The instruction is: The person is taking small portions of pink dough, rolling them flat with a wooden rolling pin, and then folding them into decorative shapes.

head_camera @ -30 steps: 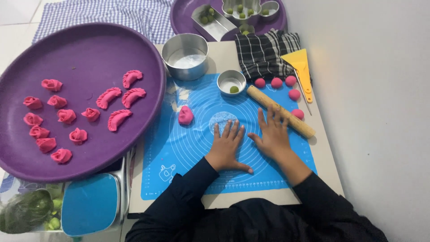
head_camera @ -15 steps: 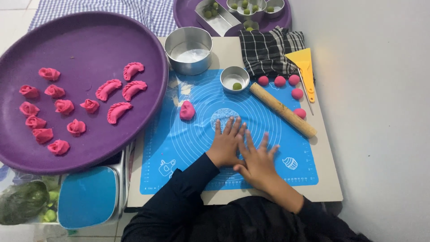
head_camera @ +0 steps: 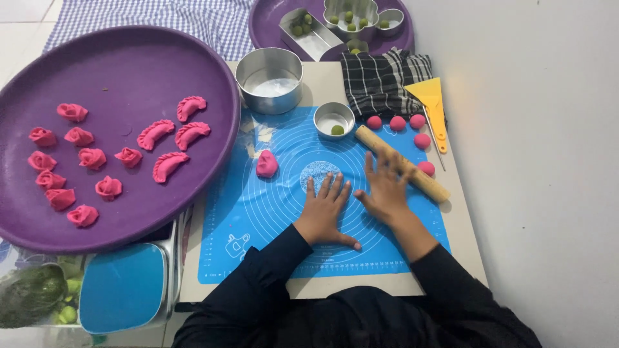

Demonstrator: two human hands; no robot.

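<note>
My left hand [head_camera: 327, 209] lies flat with its fingers spread on the blue silicone mat [head_camera: 258, 219]. My right hand [head_camera: 385, 187] is also spread, and its fingertips rest on or just over the wooden rolling pin [head_camera: 429, 183], which lies slantwise on the mat's right side. It grips nothing. A folded pink dough piece [head_camera: 266, 163] sits on the mat to the left of my hands. Several pink dough balls [head_camera: 398, 123] lie beyond and beside the pin. A small metal bowl [head_camera: 333, 120] holds one green ball.
A big purple tray [head_camera: 129, 71] at left carries several pink shaped dumplings [head_camera: 166, 165]. Behind the mat are a metal flour bowl [head_camera: 269, 79], a checked cloth [head_camera: 380, 77] and a yellow scraper [head_camera: 431, 103]. A second purple tray [head_camera: 267, 22] holds metal moulds. A blue-lidded box [head_camera: 122, 287] sits lower left.
My right hand left the rolling pin, drew back over the mat toward me, then moved forward to the pin again. My left hand stayed flat on the mat.
</note>
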